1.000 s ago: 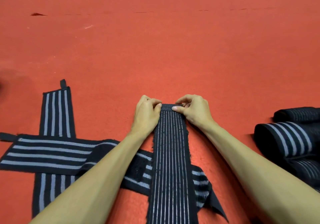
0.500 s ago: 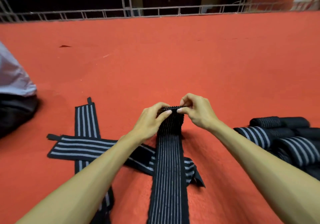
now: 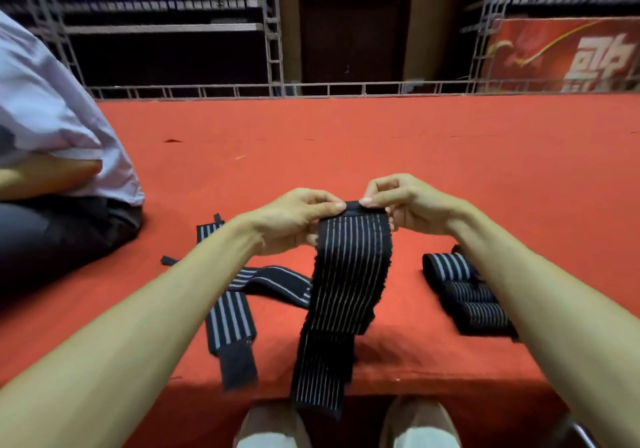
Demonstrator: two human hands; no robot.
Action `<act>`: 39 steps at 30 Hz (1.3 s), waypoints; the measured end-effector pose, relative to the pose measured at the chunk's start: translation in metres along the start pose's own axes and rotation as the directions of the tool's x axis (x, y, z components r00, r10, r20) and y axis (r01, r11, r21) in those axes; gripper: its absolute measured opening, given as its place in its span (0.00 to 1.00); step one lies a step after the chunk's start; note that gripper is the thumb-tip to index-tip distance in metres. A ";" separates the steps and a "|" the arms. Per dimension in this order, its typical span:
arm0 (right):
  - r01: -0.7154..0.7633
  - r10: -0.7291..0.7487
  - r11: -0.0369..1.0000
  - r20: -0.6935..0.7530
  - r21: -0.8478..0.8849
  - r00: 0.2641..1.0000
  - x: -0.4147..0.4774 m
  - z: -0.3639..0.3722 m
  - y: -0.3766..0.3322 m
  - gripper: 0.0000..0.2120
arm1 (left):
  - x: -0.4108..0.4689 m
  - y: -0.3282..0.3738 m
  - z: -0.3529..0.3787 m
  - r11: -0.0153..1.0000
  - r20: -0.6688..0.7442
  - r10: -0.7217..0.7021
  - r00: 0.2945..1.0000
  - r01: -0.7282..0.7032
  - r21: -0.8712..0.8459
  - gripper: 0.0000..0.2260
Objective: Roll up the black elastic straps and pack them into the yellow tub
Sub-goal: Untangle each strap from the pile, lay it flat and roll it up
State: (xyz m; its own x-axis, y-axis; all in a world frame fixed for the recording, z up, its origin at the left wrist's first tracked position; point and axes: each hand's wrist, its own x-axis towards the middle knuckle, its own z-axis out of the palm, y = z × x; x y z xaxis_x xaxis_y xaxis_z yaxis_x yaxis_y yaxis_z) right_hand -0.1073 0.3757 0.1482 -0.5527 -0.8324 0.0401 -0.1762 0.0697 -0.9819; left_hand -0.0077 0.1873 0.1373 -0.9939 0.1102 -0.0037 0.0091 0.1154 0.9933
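Note:
A long black elastic strap with thin grey stripes (image 3: 346, 291) hangs from both hands, lifted off the red carpet; its lower end drapes over the platform's front edge. My left hand (image 3: 294, 217) pinches the top end at its left corner and my right hand (image 3: 401, 205) pinches it at the right, where a small fold or roll has begun. Two more flat straps (image 3: 230, 312) lie crossed on the carpet to the left. Several rolled straps (image 3: 464, 291) sit in a pile at the right, partly behind my right forearm. No yellow tub is in view.
A seated person in a pale shirt and dark trousers (image 3: 52, 170) is at the left on the red carpet (image 3: 346, 142). A metal truss rail (image 3: 311, 87) borders the far edge. My shoes (image 3: 273, 427) show below the front edge.
Both hands have raised the strap's end from the carpet into the air. The camera has tilted up, bringing the seated person, the rail and the room behind into view.

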 end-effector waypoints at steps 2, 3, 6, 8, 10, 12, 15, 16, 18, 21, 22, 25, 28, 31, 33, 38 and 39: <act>0.040 -0.046 0.992 0.049 0.118 0.998 -0.009 0.002 -0.012 0.08 | -0.009 0.015 0.004 0.988 0.041 0.004 0.999 0.003 -0.155 0.05; 0.059 -0.069 0.986 0.053 0.157 0.996 -0.011 0.002 -0.017 0.09 | -0.012 0.020 0.006 0.978 0.046 0.011 0.999 -0.001 -0.209 0.05; 0.066 -0.065 0.990 -0.012 0.127 0.998 -0.005 -0.002 -0.013 0.09 | -0.006 0.016 0.007 0.983 -0.018 0.011 1.000 -0.014 -0.182 0.03; -0.004 0.010 0.997 -0.069 0.073 0.998 0.006 -0.004 0.009 0.09 | 0.006 -0.004 0.005 0.999 -0.114 0.019 0.993 -0.023 -0.035 0.03; -0.094 0.098 0.995 -0.115 0.045 0.988 0.016 -0.003 0.039 0.12 | 0.022 -0.031 0.002 0.995 -0.211 0.055 0.976 -0.036 0.089 0.03; -0.137 0.145 0.988 -0.146 0.065 0.979 0.029 -0.003 0.068 0.17 | 0.040 -0.059 -0.002 0.972 -0.265 0.116 0.957 -0.055 0.228 0.05; -0.140 0.158 0.985 -0.194 0.102 0.968 0.046 -0.008 0.098 0.18 | 0.064 -0.090 -0.008 0.922 -0.271 0.218 0.938 -0.107 0.372 0.04; -0.141 0.159 0.985 -0.218 0.094 0.963 0.051 -0.010 0.106 0.18 | 0.070 -0.097 -0.009 0.911 -0.274 0.246 0.930 -0.125 0.393 0.04; -0.140 0.158 0.987 -0.275 0.082 0.948 0.062 -0.013 0.123 0.17 | 0.083 -0.115 -0.010 0.905 -0.292 0.288 0.912 -0.159 0.395 0.05; -0.107 0.150 0.985 -0.366 0.137 0.919 0.077 -0.011 0.151 0.14 | 0.099 -0.147 -0.009 0.939 -0.364 0.277 0.889 -0.171 0.298 0.06; -0.087 0.149 0.981 -0.394 0.171 0.907 0.083 -0.012 0.163 0.13 | 0.107 -0.161 -0.009 0.953 -0.385 0.253 0.888 -0.161 0.255 0.06; -0.062 0.178 0.966 -0.472 0.251 0.863 0.094 -0.008 0.194 0.09 | 0.121 -0.194 -0.007 0.983 -0.429 0.176 0.886 -0.136 0.123 0.05; -0.050 0.195 0.960 -0.527 0.276 0.828 0.103 -0.005 0.227 0.07 | 0.136 -0.216 -0.002 0.996 -0.452 0.073 0.889 -0.088 -0.012 0.05; 0.011 0.147 0.964 -0.569 0.265 0.809 0.104 -0.005 0.241 0.03 | 0.146 -0.224 -0.003 0.995 -0.454 0.094 0.886 -0.102 0.009 0.06; 0.058 0.070 0.979 -0.584 0.196 0.809 0.104 -0.007 0.242 0.02 | 0.146 -0.226 -0.006 0.990 -0.430 0.137 0.892 -0.134 0.038 0.06; 0.086 0.006 0.989 -0.604 0.124 0.797 0.104 -0.007 0.252 0.05 | 0.142 -0.232 -0.006 0.985 -0.391 0.080 0.917 -0.133 -0.111 0.07; 0.101 -0.007 0.988 -0.609 0.120 0.793 0.104 -0.008 0.252 0.05 | 0.143 -0.232 -0.005 0.983 -0.394 0.071 0.916 -0.130 -0.127 0.08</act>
State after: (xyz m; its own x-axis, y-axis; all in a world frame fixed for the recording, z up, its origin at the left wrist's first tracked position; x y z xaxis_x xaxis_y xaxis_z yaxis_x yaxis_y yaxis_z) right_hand -0.2156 0.3112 -0.0936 -0.9332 -0.3260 0.1513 -0.1318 -0.0811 -0.9879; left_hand -0.1526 0.1713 -0.0930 -0.9534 -0.2799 0.1122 0.1244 -0.0260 0.9919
